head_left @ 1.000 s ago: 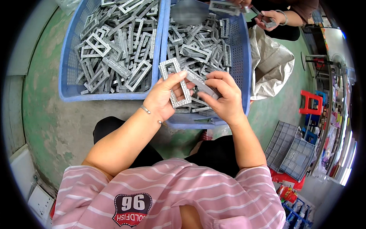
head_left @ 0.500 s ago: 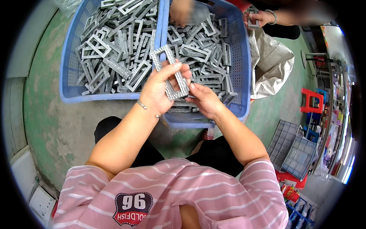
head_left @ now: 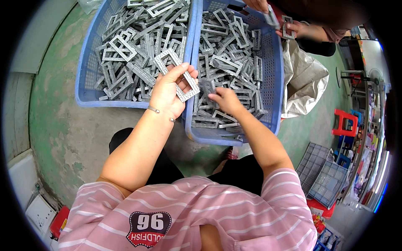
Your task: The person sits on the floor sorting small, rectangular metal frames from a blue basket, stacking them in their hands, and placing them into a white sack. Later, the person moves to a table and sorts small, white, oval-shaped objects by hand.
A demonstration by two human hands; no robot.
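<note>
While it rests across the fingers of the left hand (head_left: 167, 90), a grey rectangular metal frame (head_left: 176, 74) sits tilted above the seam between two blue plastic baskets, its open middle showing the thumb and fingertips curled around one long side. Just beside it, the right hand (head_left: 226, 100) reaches into the right basket (head_left: 274, 83), its fingertips pinched on a small grey metal piece (head_left: 208, 86) at the top of the heap. Both baskets stand side by side on a green floor (head_left: 54, 117), walls touching, and the left basket (head_left: 86, 71) is likewise piled with grey frames lying at all angles. At the far rim of the right basket, another person's hands (head_left: 293, 27) hold more grey parts. A pale sack (head_left: 305, 83) slumps against that basket's right wall, with a red stool (head_left: 345, 121) beyond it.
</note>
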